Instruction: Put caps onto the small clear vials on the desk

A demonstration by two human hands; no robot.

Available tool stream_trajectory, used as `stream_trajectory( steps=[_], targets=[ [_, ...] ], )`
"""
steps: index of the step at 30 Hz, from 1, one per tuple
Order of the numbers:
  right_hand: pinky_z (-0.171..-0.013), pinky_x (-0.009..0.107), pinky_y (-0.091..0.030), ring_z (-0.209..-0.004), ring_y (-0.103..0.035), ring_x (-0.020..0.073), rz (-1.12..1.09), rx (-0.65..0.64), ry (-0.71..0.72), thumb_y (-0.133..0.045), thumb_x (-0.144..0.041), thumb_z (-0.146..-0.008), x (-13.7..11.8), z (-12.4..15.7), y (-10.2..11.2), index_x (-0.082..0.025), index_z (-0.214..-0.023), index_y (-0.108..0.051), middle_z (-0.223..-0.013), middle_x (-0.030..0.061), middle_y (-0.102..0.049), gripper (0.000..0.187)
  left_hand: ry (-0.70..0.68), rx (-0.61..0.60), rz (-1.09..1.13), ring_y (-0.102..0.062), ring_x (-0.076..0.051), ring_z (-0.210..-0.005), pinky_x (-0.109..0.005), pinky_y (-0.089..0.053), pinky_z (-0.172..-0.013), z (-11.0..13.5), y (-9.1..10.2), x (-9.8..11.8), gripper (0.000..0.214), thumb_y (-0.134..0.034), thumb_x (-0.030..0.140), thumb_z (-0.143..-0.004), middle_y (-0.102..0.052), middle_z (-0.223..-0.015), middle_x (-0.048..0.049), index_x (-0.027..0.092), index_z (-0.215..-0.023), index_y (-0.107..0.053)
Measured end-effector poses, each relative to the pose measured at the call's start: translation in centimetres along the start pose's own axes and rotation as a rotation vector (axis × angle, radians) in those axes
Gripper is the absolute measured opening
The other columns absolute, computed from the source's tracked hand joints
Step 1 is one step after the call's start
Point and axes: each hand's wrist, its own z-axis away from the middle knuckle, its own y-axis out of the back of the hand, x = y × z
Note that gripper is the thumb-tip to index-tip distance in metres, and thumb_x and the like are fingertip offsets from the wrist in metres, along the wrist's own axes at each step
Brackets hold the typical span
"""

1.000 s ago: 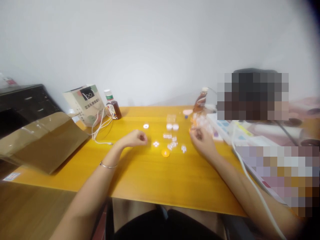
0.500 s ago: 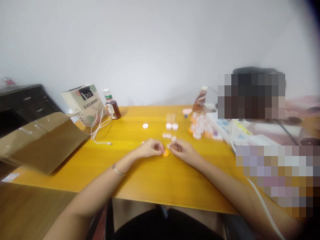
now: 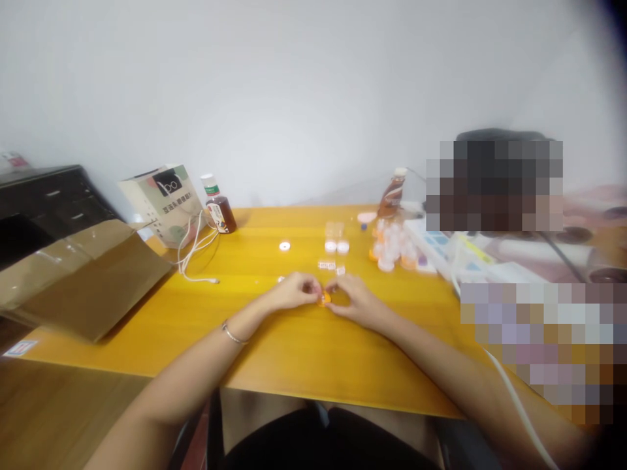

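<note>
A small round orange cap [image 3: 324, 299] sits between my two hands, low over the table. My left hand [image 3: 297, 291] is closed, its thumb and fingertips pinching the cap's left side. From the right, my right hand [image 3: 359, 301] has its thumb and index finger curved round the cap's other edge. Something small and pale shows on the cap, too blurred to name. Just beyond the fingers lie a short strip with printed characters [image 3: 327, 266] and a smaller printed piece [image 3: 341, 271]. A small white bit [image 3: 281, 279] lies behind my left hand.
Two clear little containers with white lids [image 3: 337, 247] and a white ring-shaped cap [image 3: 285, 247] stand farther back. Clear and orange containers [image 3: 392, 245] are heaped at right, before a brown bottle [image 3: 393, 194]. Left are a dark bottle [image 3: 221, 210], white cable [image 3: 189, 251], paper bag [image 3: 171, 209] and cardboard [image 3: 83, 281].
My right hand has moved slightly left and opened its pinch round the orange cap. The small clear piece at its fingertips no longer shows apart. My left hand has stayed put.
</note>
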Motion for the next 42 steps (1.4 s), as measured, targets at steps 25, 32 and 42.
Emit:
stream_trajectory(
  steps=[25, 32, 42],
  targets=[
    [-0.072, 0.030, -0.039, -0.080, -0.057, 0.0170, 0.004, 0.007, 0.078, -0.057, -0.024, -0.076, 0.12, 0.03, -0.02, -0.021, -0.084, -0.058, -0.082, 0.0027, -0.064, 0.009, 0.022, 0.030, -0.060, -0.055, -0.010, -0.064, -0.018, -0.042, -0.061, -0.13, -0.57, -0.30, 0.016, -0.051, 0.023, -0.072, -0.063, -0.072, -0.0013, 0.012, -0.077, -0.061],
    [-0.072, 0.030, -0.040, -0.078, -0.057, 0.0168, 0.013, 0.018, 0.095, -0.057, -0.025, -0.076, 0.16, 0.04, -0.10, -0.021, -0.084, -0.059, -0.081, 0.0030, -0.065, 0.009, 0.025, 0.029, -0.077, -0.054, -0.010, -0.064, -0.018, -0.041, -0.060, -0.13, -0.69, -0.56, 0.017, -0.048, 0.023, -0.073, -0.062, -0.071, -0.0007, 0.012, -0.076, -0.061],
    [-0.071, 0.030, -0.041, -0.077, -0.059, 0.0165, 0.006, 0.063, 0.167, -0.058, -0.024, -0.076, 0.63, 0.07, -0.53, -0.021, -0.081, -0.060, -0.081, 0.0034, -0.067, 0.006, 0.033, 0.022, -0.103, -0.053, -0.009, -0.062, -0.018, -0.040, -0.058, -0.24, -0.78, -0.52, 0.020, -0.047, 0.024, -0.072, -0.062, -0.070, -0.0007, 0.011, -0.076, -0.062]
  ],
)
